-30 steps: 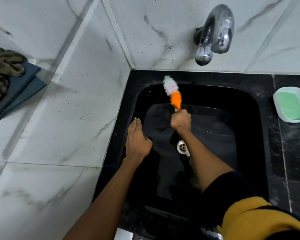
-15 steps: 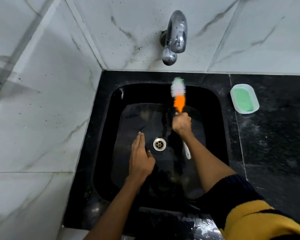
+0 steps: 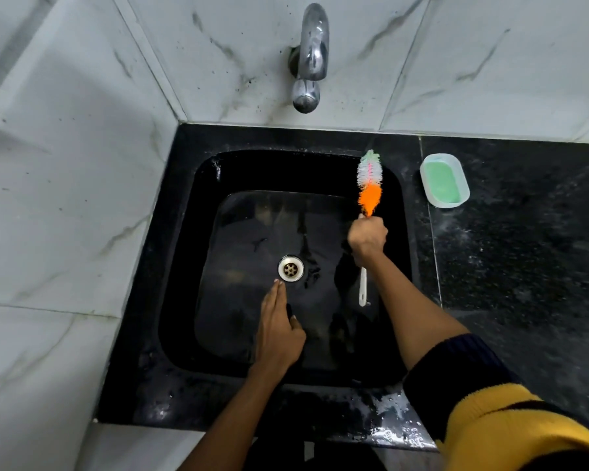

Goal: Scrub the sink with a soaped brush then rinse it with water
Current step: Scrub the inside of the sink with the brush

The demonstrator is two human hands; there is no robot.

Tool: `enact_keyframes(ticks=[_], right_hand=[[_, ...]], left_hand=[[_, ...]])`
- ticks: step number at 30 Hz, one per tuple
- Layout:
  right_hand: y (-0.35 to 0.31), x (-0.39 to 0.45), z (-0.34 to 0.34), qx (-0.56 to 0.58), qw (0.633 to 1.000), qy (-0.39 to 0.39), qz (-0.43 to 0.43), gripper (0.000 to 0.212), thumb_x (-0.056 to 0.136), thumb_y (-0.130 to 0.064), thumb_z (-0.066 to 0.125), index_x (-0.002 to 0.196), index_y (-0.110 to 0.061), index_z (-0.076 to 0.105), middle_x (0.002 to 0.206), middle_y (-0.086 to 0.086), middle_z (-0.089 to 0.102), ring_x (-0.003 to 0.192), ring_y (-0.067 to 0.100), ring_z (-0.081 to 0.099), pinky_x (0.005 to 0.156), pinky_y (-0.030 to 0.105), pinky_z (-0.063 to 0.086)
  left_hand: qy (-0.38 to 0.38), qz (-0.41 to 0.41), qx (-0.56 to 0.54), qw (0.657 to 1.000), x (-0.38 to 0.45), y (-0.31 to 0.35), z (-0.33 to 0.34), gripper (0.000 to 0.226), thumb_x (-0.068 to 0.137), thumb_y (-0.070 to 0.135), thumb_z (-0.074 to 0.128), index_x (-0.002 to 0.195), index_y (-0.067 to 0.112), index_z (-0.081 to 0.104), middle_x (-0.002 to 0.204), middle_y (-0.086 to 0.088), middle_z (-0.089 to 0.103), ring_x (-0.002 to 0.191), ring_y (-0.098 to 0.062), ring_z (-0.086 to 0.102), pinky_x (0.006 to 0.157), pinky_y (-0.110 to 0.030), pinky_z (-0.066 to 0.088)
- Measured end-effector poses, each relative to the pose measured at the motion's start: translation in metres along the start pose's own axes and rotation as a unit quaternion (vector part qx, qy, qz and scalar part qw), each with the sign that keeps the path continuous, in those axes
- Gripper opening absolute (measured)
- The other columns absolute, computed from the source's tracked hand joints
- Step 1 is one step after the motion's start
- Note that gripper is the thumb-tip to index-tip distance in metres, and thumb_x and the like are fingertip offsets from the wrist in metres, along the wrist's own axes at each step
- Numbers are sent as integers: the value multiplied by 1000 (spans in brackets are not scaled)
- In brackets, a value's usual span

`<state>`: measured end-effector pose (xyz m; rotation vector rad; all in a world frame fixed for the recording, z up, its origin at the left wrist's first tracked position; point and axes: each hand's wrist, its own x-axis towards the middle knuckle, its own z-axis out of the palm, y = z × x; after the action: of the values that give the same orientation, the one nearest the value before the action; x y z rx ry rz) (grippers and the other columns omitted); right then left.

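Note:
A black sink (image 3: 184, 266) is set in a black stone counter, with a metal drain (image 3: 290, 268) in its wet floor. My right hand (image 3: 368, 237) grips a bottle brush (image 3: 370, 186) by its white handle. The brush's orange, white and green bristles lie against the sink's back right corner. My left hand (image 3: 278, 329) hovers or rests in the basin just in front of the drain, fingers straight and together, holding nothing. A chrome tap (image 3: 309, 59) juts from the back wall; no water runs from it.
A white soap dish (image 3: 444, 180) with green soap sits on the counter to the right of the sink. White marble-look tiles (image 3: 82, 198) form the left wall and back wall. Foam and water drops lie on the counter's front edge (image 3: 385, 419).
The brush has swept from the middle of the sink's back wall to the back right corner. My left hand moved from the left rim into the basin near the drain. The view shifted right.

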<state>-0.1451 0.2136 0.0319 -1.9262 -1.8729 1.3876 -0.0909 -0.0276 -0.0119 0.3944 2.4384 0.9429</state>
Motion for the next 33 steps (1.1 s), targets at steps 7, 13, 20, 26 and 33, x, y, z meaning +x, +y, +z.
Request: enact_keyframes(ticks=[7,13,20,26,33], right_hand=[[14,-24,8,119,989,26,90,37,100,-23,47,122,4,60,123,22,61,111,38,59,87,38,47],[23,-57,15,235,951,48,195,36,97,-19,49,116,7,64,116,23,66,106,39,63,85,38,50],[9,-64,-3,321,929,38,181,34,99,-19,45,113,5,64,101,15,67,88,35,66,67,32,53],[9,-45,-40,214,968,-89,96,22,90,-4,34,73,-10,47,66,8,50,39,14,31,38,16,23],[-15,-5,-137,-380,905,-74,-179,23,90,-15,47,107,-6,60,116,19,62,101,36,61,79,38,47]], left_hand=[[-11,10,10,1000,-8,8,12,76,92,7,52,159,13,18,166,2,15,153,-15,9,123,-27,11],[17,-3,-1,1000,-10,6,9,79,86,-4,50,158,10,20,166,0,17,153,-18,12,121,-24,10],[46,-35,-13,998,-14,2,6,74,89,-5,48,157,8,22,165,-3,20,152,-20,14,122,-27,11],[36,-22,-10,999,-16,5,7,72,92,0,50,157,8,21,165,-3,19,152,-20,13,124,-33,15],[22,-6,-5,1000,-17,6,7,72,93,4,52,158,8,19,166,-2,17,153,-20,11,124,-34,15]])
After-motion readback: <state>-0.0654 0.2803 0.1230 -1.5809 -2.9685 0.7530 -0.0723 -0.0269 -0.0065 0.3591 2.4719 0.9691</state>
